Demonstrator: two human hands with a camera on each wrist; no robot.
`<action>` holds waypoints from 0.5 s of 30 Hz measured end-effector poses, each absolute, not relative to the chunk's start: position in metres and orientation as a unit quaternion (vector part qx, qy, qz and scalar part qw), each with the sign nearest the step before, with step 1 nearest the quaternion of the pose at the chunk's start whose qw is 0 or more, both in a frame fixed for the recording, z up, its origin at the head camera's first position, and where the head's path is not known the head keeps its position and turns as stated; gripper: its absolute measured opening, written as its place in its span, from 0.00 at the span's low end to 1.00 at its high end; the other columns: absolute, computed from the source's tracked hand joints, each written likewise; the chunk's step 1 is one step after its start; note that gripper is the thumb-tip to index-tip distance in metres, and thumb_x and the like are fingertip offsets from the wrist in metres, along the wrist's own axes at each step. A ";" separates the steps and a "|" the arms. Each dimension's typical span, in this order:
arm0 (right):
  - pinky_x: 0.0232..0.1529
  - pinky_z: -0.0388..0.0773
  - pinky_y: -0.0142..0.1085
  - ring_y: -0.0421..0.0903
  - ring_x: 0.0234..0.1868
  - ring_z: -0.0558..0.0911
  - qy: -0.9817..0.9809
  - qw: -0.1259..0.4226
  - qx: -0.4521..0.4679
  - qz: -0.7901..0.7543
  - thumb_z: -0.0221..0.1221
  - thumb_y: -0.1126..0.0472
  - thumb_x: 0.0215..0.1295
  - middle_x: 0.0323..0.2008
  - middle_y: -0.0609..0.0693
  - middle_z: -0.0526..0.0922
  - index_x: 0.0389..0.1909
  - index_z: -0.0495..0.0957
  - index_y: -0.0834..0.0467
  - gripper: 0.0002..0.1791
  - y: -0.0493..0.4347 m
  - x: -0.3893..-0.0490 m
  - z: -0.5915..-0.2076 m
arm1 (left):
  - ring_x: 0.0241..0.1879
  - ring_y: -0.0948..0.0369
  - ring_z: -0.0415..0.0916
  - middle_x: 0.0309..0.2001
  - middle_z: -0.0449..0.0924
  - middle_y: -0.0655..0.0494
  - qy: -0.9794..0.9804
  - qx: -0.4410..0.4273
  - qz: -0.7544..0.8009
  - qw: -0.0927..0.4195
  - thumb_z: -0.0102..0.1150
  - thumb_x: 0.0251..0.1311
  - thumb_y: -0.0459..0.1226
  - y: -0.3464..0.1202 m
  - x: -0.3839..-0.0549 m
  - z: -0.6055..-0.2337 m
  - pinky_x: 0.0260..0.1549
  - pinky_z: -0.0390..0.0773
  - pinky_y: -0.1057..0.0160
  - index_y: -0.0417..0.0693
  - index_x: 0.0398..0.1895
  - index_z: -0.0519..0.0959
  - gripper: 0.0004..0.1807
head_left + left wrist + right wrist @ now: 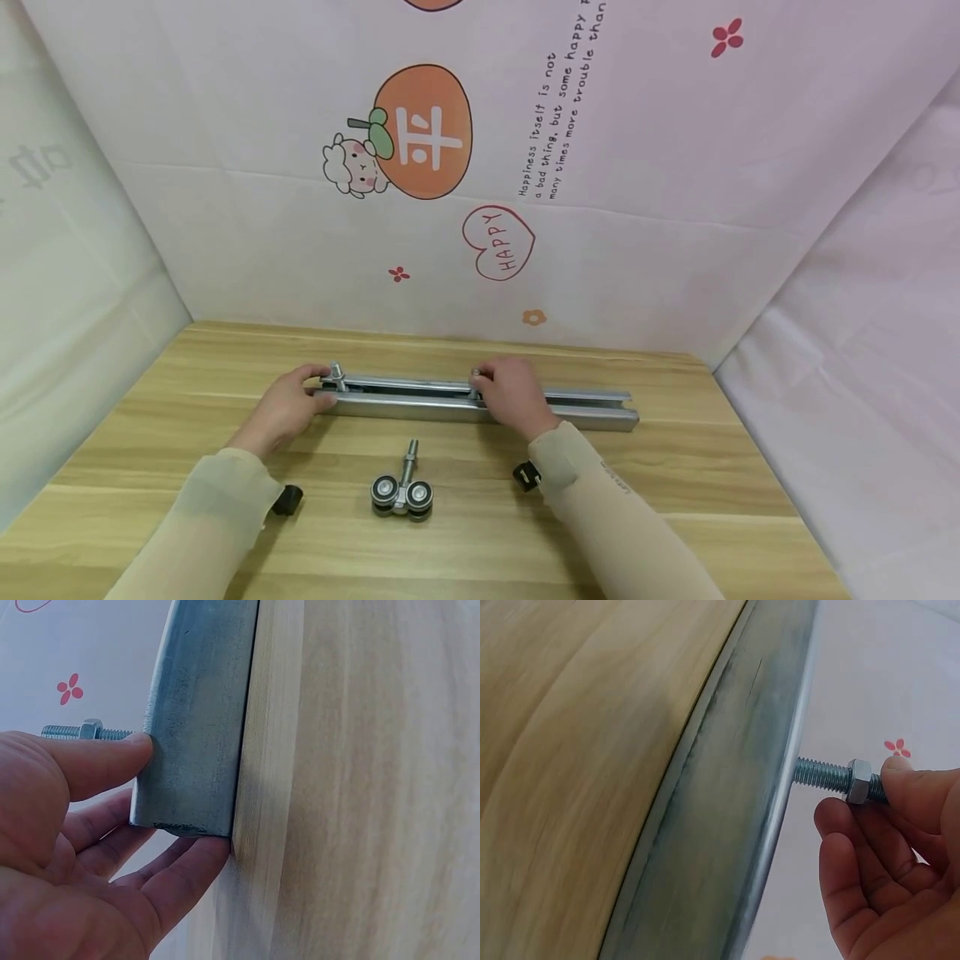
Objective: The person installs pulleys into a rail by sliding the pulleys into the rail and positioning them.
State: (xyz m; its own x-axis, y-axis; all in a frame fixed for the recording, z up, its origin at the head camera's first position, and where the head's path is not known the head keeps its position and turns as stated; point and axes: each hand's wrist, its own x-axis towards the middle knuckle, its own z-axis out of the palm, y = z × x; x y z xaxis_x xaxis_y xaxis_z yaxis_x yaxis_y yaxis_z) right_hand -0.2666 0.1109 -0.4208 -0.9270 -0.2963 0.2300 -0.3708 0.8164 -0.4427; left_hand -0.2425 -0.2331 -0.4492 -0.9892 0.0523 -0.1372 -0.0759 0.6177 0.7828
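Note:
A long metal channel rail (420,407) lies across the wooden table, its slot facing up. My left hand (288,410) grips the rail's left end, the thumb on the near side and fingertips at the end face (191,827). Just by that hand, a threaded bolt with a nut (337,377) stands up from the slot. My right hand (516,392) pinches the top of a second upright bolt (821,775), which carries a hex nut (859,782) and rises from mid-rail. Whatever these bolts join inside the channel is hidden.
A loose roller trolley (402,492) with black-rimmed wheels and a threaded bolt lies on the table (337,550) in front of the rail. Behind stands a printed white cloth (615,250); more white cloth hangs at both sides.

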 end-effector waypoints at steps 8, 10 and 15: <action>0.41 0.77 0.42 0.43 0.33 0.80 -0.946 0.091 0.193 0.245 0.62 0.58 0.69 0.30 0.44 0.84 0.35 0.87 0.56 0.07 0.099 -0.267 -0.420 | 0.61 0.39 0.69 0.64 0.67 0.30 0.897 -0.007 0.436 0.073 0.60 0.69 0.38 -0.232 -0.242 -0.448 0.48 0.74 0.47 0.40 0.73 0.62 0.32; 0.40 0.76 0.41 0.42 0.32 0.79 -0.945 0.087 0.190 0.250 0.62 0.58 0.69 0.30 0.44 0.84 0.35 0.87 0.56 0.07 0.098 -0.267 -0.420 | 0.61 0.39 0.69 0.64 0.67 0.30 0.896 -0.008 0.438 0.073 0.60 0.69 0.38 -0.233 -0.242 -0.448 0.49 0.74 0.47 0.40 0.73 0.62 0.32; 0.40 0.77 0.41 0.42 0.33 0.78 -0.944 0.069 0.182 0.267 0.61 0.57 0.71 0.33 0.44 0.84 0.39 0.87 0.56 0.08 0.098 -0.267 -0.421 | 0.62 0.38 0.68 0.65 0.67 0.30 0.898 -0.007 0.434 0.072 0.59 0.70 0.39 -0.233 -0.242 -0.449 0.51 0.73 0.45 0.41 0.73 0.62 0.32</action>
State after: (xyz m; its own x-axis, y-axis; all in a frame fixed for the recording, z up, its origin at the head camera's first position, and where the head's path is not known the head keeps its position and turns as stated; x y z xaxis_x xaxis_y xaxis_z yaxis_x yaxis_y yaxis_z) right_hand -0.2669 0.0980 -0.4209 -0.9242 -0.3072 0.2268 -0.3805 0.7912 -0.4788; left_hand -0.2422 -0.2332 -0.4485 -0.9895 0.0504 -0.1352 -0.0747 0.6228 0.7788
